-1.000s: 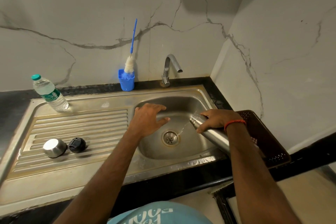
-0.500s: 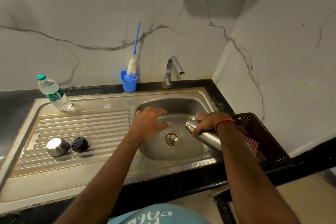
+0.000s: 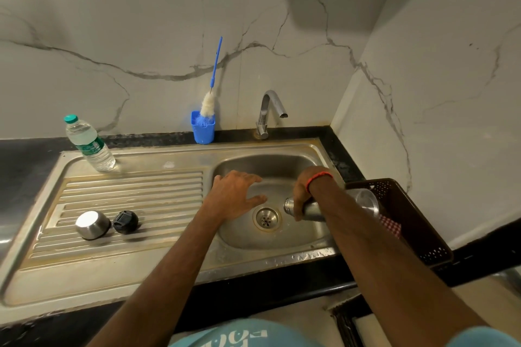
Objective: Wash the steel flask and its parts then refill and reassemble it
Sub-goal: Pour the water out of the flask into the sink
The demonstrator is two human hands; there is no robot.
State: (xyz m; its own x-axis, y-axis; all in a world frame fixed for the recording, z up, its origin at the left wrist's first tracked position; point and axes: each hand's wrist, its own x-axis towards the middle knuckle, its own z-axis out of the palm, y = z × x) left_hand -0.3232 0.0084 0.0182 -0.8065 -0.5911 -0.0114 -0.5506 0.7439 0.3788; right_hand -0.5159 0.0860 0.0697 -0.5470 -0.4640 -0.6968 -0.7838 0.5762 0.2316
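- The right hand [image 3: 303, 194] is clenched around the steel flask [image 3: 313, 211], fingers wrapped over its neck end, with a red thread band [image 3: 320, 179] on the wrist.
- The flask lies almost level above the right side of the sink [image 3: 169, 267] basin. Its open mouth points left toward the drain [image 3: 266, 218], and its base reaches back over the rim toward the brown basket [image 3: 417, 222].
- The left hand [image 3: 234, 197] is released, fingers spread and straight, holding nothing. It is over the left part of the basin, and I cannot tell whether it touches the steel.
- On the ribbed drainboard, well apart from the flask, the steel cup lid [image 3: 91, 225] sits mouth down. The black stopper [image 3: 125, 222] is just beside it on the right.
- A plastic water bottle [image 3: 88, 145] with a green cap stands at the back left corner of the drainboard, leaning in this wide view.
- A blue holder [image 3: 203, 127] stands against the wall on the black counter [image 3: 28, 155], with a bottle brush [image 3: 210, 93] upright in it, its blue handle leaning on the marble.
- The tap [image 3: 270, 110] curves over the back of the basin, and no water is visible running from it.
- The basket sits on the counter at the sink's right edge, with a red checked cloth [image 3: 390, 227] inside.
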